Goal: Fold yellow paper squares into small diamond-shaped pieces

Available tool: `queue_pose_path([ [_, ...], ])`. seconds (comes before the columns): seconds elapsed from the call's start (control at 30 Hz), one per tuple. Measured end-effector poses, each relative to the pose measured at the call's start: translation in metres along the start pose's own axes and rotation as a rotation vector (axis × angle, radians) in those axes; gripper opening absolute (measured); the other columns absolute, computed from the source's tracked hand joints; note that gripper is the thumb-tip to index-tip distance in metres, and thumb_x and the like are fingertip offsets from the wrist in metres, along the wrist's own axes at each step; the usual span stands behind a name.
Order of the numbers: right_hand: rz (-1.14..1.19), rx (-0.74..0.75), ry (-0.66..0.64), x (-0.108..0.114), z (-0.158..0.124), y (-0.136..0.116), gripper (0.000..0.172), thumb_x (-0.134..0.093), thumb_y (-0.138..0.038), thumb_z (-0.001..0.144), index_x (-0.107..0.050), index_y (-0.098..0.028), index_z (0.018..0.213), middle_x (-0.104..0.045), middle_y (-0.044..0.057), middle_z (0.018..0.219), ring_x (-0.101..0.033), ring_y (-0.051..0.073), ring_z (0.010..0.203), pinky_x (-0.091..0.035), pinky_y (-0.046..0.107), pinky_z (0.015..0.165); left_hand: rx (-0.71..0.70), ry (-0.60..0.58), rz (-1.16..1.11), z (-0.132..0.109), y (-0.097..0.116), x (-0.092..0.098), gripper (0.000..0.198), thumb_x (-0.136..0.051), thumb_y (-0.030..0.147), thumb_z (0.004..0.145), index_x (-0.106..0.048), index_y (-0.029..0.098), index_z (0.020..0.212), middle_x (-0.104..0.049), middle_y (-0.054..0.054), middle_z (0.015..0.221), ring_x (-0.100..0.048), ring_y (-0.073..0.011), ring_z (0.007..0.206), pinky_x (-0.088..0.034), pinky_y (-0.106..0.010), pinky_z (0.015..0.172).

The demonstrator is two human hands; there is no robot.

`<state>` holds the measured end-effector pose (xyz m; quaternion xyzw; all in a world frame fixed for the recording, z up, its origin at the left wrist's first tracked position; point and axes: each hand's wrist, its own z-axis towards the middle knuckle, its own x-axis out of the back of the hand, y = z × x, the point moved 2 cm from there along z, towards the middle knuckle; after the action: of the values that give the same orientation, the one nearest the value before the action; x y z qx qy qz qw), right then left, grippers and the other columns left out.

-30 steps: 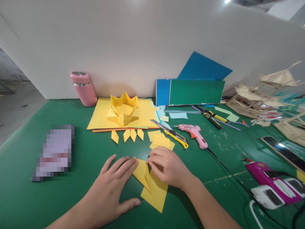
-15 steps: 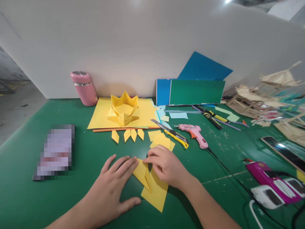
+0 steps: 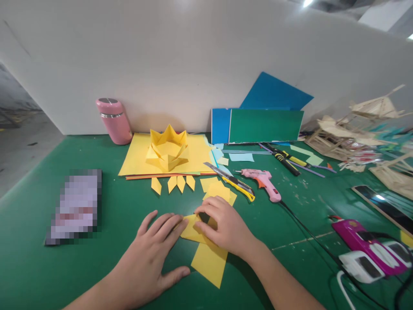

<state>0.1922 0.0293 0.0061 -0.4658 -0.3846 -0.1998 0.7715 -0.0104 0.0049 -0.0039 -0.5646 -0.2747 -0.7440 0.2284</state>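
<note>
My left hand [image 3: 155, 249] lies flat with spread fingers, its fingertips on the left edge of a folded piece of yellow paper [image 3: 192, 232]. Across from it, my right hand [image 3: 222, 224] has thumb and fingers closed on the paper's upper right part. A yellow paper sheet [image 3: 211, 267] lies under the folded piece, partly covered by it and by my right hand. Just beyond my right hand are more yellow paper pieces [image 3: 217, 189]. Several small folded yellow pieces [image 3: 172, 184] lie in a row farther back.
A yellow paper lotus-like bowl [image 3: 167, 150] sits on stacked sheets [image 3: 134, 157]. To the right lie a utility knife [image 3: 237, 185], a pink glue gun [image 3: 263, 181] with its cord, and a magenta power strip [image 3: 364, 241]. A pink flask [image 3: 115, 122] stands at back left.
My right hand has opened a standing flap and brought it down to the right, so the folded piece now looks wider. My left hand has barely moved.
</note>
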Motion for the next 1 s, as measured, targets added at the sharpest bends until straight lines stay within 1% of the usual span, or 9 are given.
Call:
queue_pose_path([
  [0.1,0.043,-0.058,0.002,-0.003,0.001,0.0,0.005,-0.064,-0.018,0.08,-0.06,-0.019,0.083,-0.061,0.004,0.085,-0.056,0.019,0.084,-0.045,0.032,0.073,-0.014,-0.003,0.0,0.001,0.0,0.0,0.067,-0.049,0.059,0.086,-0.036,0.025,0.142,-0.058,-0.004,0.131,-0.051,-0.027,0.118,-0.019,-0.049,0.112],
  [0.27,0.091,-0.143,0.013,-0.008,0.001,0.0,0.012,-0.063,-0.01,0.077,-0.057,-0.019,0.073,-0.058,-0.001,0.071,-0.054,0.015,0.07,-0.041,0.026,0.064,-0.013,-0.008,0.003,-0.001,-0.001,-0.003,0.063,-0.049,0.058,0.087,-0.039,0.027,0.141,-0.056,-0.004,0.132,-0.048,-0.0273,0.12,-0.016,-0.049,0.113],
  [0.4,0.109,-0.173,0.017,-0.01,0.001,-0.001,0.012,-0.065,-0.01,0.076,-0.059,-0.019,0.071,-0.057,-0.003,0.064,-0.051,0.012,0.061,-0.039,0.025,0.06,-0.014,-0.014,0.003,-0.001,0.001,-0.001,0.061,-0.048,0.059,0.087,-0.043,0.026,0.138,-0.058,-0.005,0.13,-0.048,-0.0275,0.12,-0.017,-0.049,0.112],
  [0.47,0.105,-0.182,0.018,-0.01,0.002,-0.001,0.01,-0.066,-0.011,0.076,-0.062,-0.019,0.073,-0.057,-0.003,0.062,-0.051,0.012,0.06,-0.039,0.025,0.06,-0.024,-0.015,-0.004,0.0,0.002,0.001,0.061,-0.047,0.058,0.088,-0.041,0.026,0.139,-0.059,-0.005,0.129,-0.049,-0.0266,0.119,-0.018,-0.047,0.112],
  [0.53,0.106,-0.182,0.021,-0.01,0.002,0.0,0.008,-0.066,-0.012,0.076,-0.064,-0.019,0.074,-0.057,-0.003,0.062,-0.051,0.012,0.059,-0.039,0.024,0.059,-0.036,-0.021,-0.013,0.001,0.002,0.002,0.062,-0.048,0.057,0.088,-0.036,0.027,0.142,-0.059,-0.004,0.128,-0.05,-0.0258,0.118,-0.02,-0.047,0.111],
  [0.63,0.104,-0.166,0.037,-0.011,0.002,0.0,0.008,-0.064,-0.012,0.076,-0.064,-0.019,0.072,-0.057,-0.002,0.061,-0.05,0.012,0.058,-0.038,0.024,0.057,-0.034,-0.028,-0.022,0.001,0.001,0.001,0.065,-0.049,0.056,0.088,-0.031,0.029,0.145,-0.059,-0.003,0.128,-0.05,-0.0264,0.117,-0.021,-0.048,0.11],
  [0.87,0.096,-0.147,0.049,-0.011,0.001,-0.002,0.006,-0.064,-0.017,0.075,-0.062,-0.019,0.07,-0.053,-0.004,0.058,-0.048,0.011,0.054,-0.036,0.023,0.053,-0.002,-0.046,-0.029,-0.002,0.0,-0.003,0.066,-0.049,0.055,0.088,-0.028,0.032,0.146,-0.058,-0.003,0.131,-0.049,-0.0292,0.118,-0.021,-0.053,0.109],
  [1.0,0.06,-0.145,0.063,-0.012,0.002,-0.002,0.013,-0.063,-0.016,0.076,-0.058,-0.019,0.065,-0.051,-0.004,0.057,-0.047,0.011,0.054,-0.034,0.022,0.051,0.008,-0.047,-0.028,0.0,0.001,0.0,0.064,-0.051,0.055,0.086,-0.034,0.033,0.143,-0.059,-0.003,0.13,-0.051,-0.0295,0.116,-0.024,-0.052,0.109],
])
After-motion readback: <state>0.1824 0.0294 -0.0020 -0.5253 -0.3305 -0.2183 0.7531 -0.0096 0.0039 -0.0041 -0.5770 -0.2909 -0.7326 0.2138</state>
